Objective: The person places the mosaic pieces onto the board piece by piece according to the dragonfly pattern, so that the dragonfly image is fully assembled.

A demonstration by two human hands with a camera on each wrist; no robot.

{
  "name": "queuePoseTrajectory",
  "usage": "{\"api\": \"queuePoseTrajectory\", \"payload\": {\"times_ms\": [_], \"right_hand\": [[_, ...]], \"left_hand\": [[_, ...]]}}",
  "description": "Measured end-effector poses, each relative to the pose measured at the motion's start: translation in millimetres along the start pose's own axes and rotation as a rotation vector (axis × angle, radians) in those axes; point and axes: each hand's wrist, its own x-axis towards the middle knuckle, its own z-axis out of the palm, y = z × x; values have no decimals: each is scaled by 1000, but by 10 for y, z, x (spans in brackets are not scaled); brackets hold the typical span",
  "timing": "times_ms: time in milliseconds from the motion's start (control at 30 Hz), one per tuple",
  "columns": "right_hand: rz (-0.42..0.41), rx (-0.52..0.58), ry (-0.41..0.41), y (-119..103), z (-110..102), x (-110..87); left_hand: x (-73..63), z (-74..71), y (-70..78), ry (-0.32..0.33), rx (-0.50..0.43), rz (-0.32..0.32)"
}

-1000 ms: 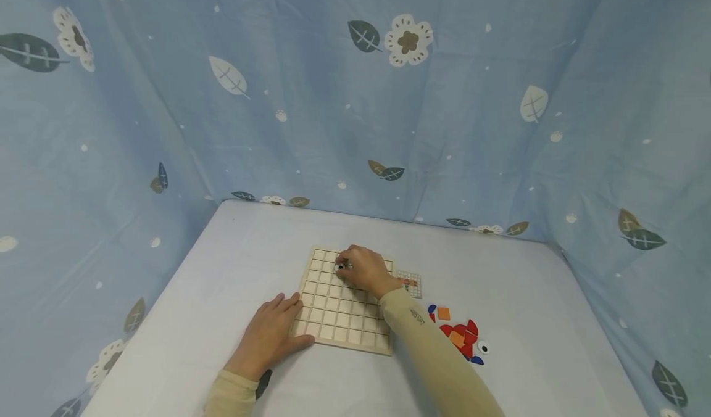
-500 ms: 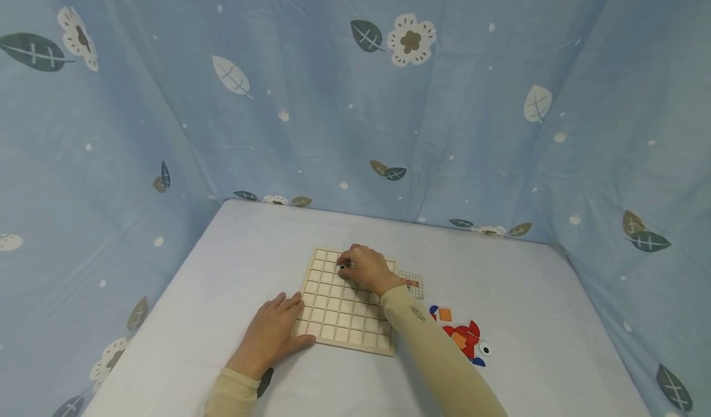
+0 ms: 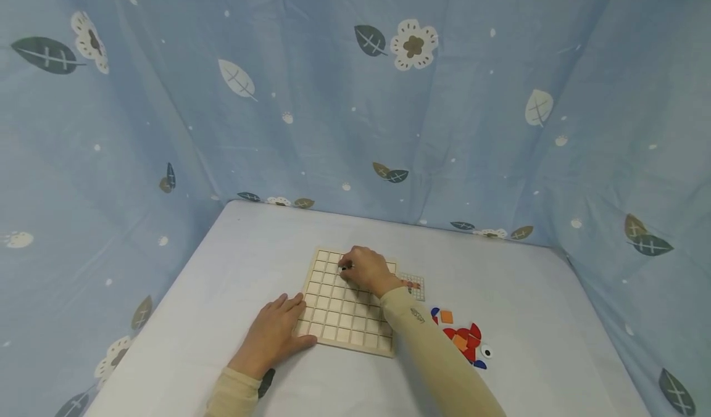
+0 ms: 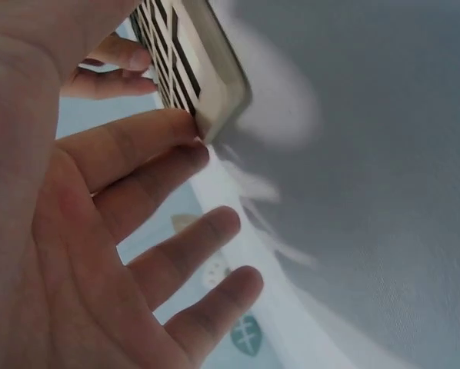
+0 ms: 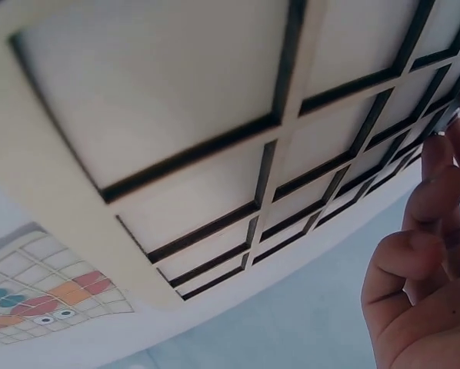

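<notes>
A wooden grid board (image 3: pixel 332 309) with square recesses lies on the white table. Over its upper part my right hand (image 3: pixel 368 269) pinches a small round white eye piece with a black dot (image 3: pixel 344 268), mostly covered by the fingertips. Whether that piece touches the bottom of a recess I cannot tell. My left hand (image 3: pixel 274 332) rests with extended fingers against the board's left edge, its thumb by the lower-left corner. In the left wrist view the left fingers (image 4: pixel 191 246) are spread and hold nothing, with the index fingertip touching the board's corner.
A small printed pattern card (image 3: pixel 416 286) lies right of the board. Farther right are loose pieces: an orange square (image 3: pixel 447 317), several red ones (image 3: pixel 475 332), blue ones (image 3: pixel 480 364) and another eye piece (image 3: pixel 487 351). A flowered blue curtain (image 3: pixel 311 127) hangs behind the table.
The eye piece shows less between the right fingertips than a second ago. Both hands otherwise keep their places on the board; the whole view has shifted slightly.
</notes>
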Motion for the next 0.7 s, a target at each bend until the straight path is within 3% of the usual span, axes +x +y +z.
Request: {"api": "queuePoseTrajectory", "payload": {"times_ms": [233,367,500,700], "right_hand": [[-74,-53,27,-21,-30,-93],[-130,-65,104,-2,-50,-224],[-178,-69,188,20,-82,-467],[-126,-13,277,29,-260,-1015]], "left_hand": [[-18,-24,-53,20,-9,33],[-18,-7,-86,32,-14,58],[-8,15,-93,19,-23,59],[7,14,-56,-7,-24,28]]}}
